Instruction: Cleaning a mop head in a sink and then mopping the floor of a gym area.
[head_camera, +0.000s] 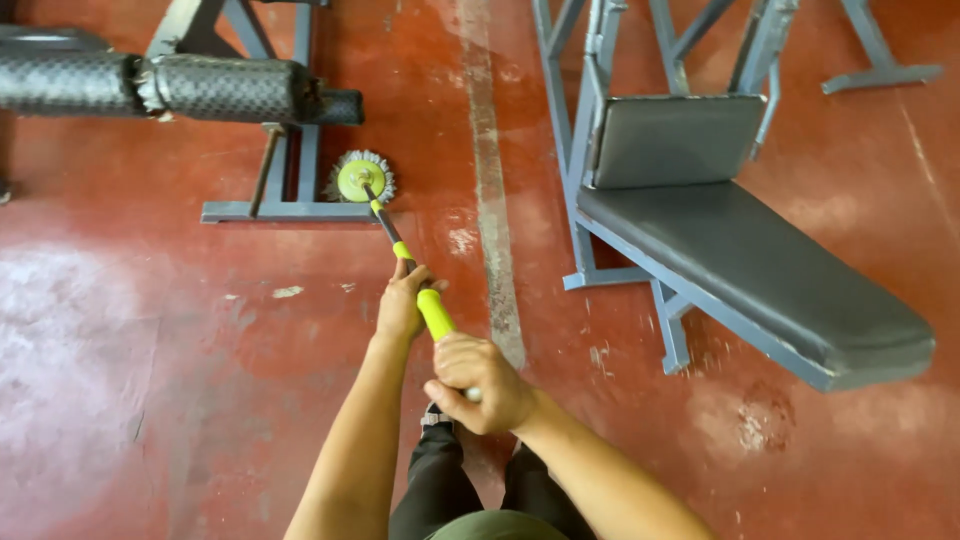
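The right hand (478, 383) makes a closed grip around the near end of a mop handle (434, 312), fingers wrapped fully over the pole so that only a short grey stub shows past the knuckles. The left hand (402, 300) sits further along the same handle, its grip also closed, fingers curled around the dark shaft just beyond the bright yellow-green sleeve that lies between the two hands. Both forearms reach forward from the bottom of the view, above dark trousers. From the hands the handle runs up and to the left, alternating black and yellow-green sections, and ends at the round mop head (361, 179), a yellow-green disc ringed with pale grey strands. The head rests on the red floor (200, 380), touching the floor bar of a grey metal frame (290, 210). Above that bar, two black padded rollers (180, 88) lie end to end across the frame, their covering worn and torn at the joint. To the right, well apart from the mop, stands a weight bench (750, 270) with a dark padded seat and upright back pad on a blue-grey steel frame. A pale worn stripe (490, 180) runs down the floor between the mop and the bench, and the red paint is scuffed in several patches.
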